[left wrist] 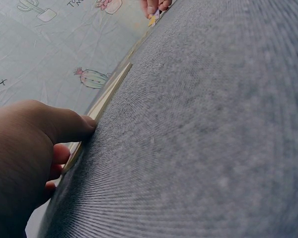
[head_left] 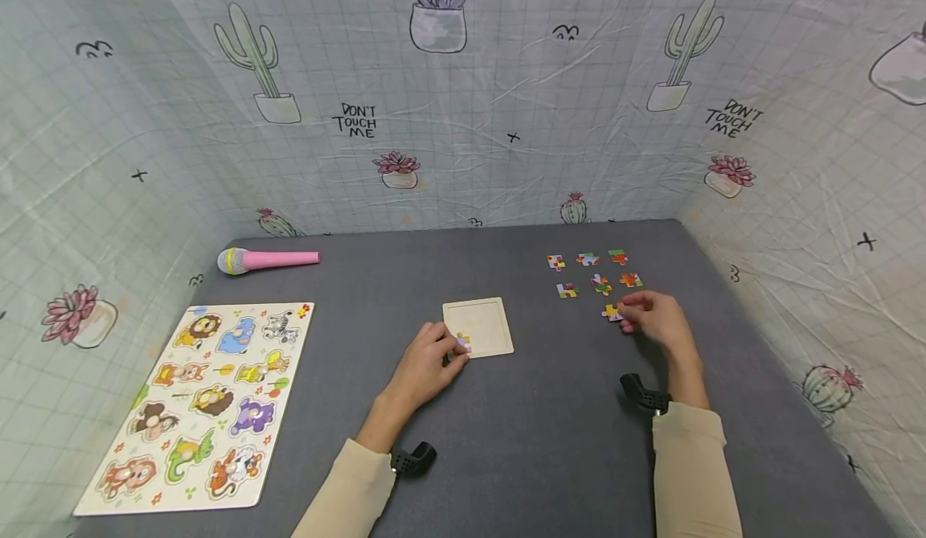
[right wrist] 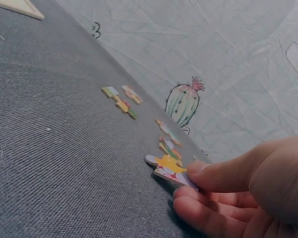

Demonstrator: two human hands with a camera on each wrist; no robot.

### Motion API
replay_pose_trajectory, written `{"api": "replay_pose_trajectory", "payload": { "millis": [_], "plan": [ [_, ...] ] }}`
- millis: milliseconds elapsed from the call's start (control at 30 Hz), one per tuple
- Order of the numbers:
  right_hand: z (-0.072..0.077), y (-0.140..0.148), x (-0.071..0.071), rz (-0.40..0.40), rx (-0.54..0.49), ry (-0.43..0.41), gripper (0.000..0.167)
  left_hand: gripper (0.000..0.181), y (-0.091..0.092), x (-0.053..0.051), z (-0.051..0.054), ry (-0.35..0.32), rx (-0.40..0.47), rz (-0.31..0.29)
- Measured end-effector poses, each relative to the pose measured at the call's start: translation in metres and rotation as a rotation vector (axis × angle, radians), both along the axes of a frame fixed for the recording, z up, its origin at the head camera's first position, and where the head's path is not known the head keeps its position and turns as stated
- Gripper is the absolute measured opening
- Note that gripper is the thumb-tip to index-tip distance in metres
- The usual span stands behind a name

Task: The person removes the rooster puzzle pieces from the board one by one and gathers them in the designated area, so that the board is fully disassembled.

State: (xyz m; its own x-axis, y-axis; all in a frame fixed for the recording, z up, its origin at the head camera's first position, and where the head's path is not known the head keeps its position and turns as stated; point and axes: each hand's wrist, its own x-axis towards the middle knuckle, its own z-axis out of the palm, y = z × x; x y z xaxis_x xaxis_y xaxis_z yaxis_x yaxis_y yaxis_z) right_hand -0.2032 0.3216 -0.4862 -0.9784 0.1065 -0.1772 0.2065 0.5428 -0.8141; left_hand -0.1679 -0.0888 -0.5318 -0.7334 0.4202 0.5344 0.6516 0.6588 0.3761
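My right hand [head_left: 657, 322] pinches a yellow and lilac jigsaw piece [right wrist: 170, 169] between thumb and fingertips, and the piece is tilted just above the table. My left hand [head_left: 427, 365] grips the lower left corner of a small square wooden puzzle tray [head_left: 473, 317], its thumb on the near edge. One jigsaw piece [head_left: 464, 342] lies inside that corner of the tray, partly hidden by the fingers. Beyond the right hand, several loose jigsaw pieces [head_left: 588, 259] lie spread in two rows on the table.
A large animal peg board [head_left: 285, 377] lies at the left of the dark grey table [head_left: 535, 441]. Behind it rests a pink toy microphone [head_left: 282, 258]. A patterned cloth [head_left: 463, 120] hangs along the back and sides.
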Motion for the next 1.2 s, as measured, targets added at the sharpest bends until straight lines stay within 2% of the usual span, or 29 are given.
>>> {"api": "replay_pose_trajectory", "payload": {
  "millis": [267,400,600,833,1200],
  "plan": [
    [0.000,-0.004,-0.001,-0.028,0.187,-0.005,0.032,0.008,0.000,0.001,0.000,0.007,0.006,-0.004],
    [-0.001,-0.007,-0.002,-0.032,0.244,0.012,0.029,0.008,0.000,0.000,0.001,0.006,0.002,-0.003],
    [-0.005,-0.009,-0.003,-0.046,0.265,0.021,0.024,0.007,0.000,0.001,0.000,-0.013,-0.010,0.001],
    [-0.004,-0.008,-0.003,-0.034,0.276,0.024,0.027,0.010,0.000,0.001,0.000,0.014,0.006,-0.003],
    [0.005,-0.011,-0.001,-0.029,0.290,0.108,0.034,0.009,0.000,0.002,0.004,-0.019,0.032,-0.008]
  ]
}}
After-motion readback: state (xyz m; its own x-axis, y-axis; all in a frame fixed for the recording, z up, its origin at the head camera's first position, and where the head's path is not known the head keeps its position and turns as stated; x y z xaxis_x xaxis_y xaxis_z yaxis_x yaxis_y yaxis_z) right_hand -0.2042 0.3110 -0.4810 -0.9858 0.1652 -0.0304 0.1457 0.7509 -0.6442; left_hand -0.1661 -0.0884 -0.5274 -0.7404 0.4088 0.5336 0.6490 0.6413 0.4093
